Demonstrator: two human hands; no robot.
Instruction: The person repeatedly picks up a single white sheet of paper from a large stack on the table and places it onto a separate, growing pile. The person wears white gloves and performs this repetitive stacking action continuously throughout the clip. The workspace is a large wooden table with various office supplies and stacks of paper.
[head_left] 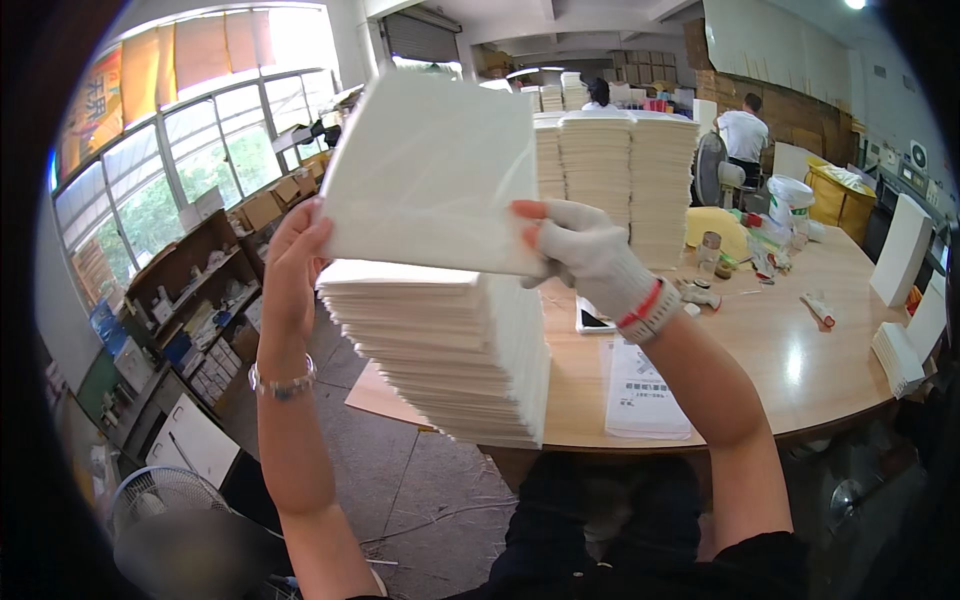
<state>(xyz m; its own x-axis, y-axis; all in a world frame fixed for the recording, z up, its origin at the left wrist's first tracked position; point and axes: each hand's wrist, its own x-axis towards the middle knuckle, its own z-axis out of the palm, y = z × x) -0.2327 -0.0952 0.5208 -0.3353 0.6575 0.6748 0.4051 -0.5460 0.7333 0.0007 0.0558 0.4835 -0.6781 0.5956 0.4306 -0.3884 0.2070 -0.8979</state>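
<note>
Held up in front of me is a flat white sheet [430, 170], thin and roughly square, tilted so its broad face shows. My bare left hand [298, 240] pinches its lower left edge, a bracelet on that wrist. On the lower right corner my right hand [590, 250] is closed, wearing a white glove with bare or orange fingertips, slightly blurred. Just below the sheet rises a tall stack of white sheets [440, 350] at the table's left end, its layers a little uneven.
The wooden table [760, 370] carries printed paper [645, 390], a glass jar [709, 250], a white bucket [790, 200] and a small tube [818, 308]. Further tall white stacks [630, 180] stand behind. A person [743, 130] sits at the back right; a fan [165, 495] is lower left.
</note>
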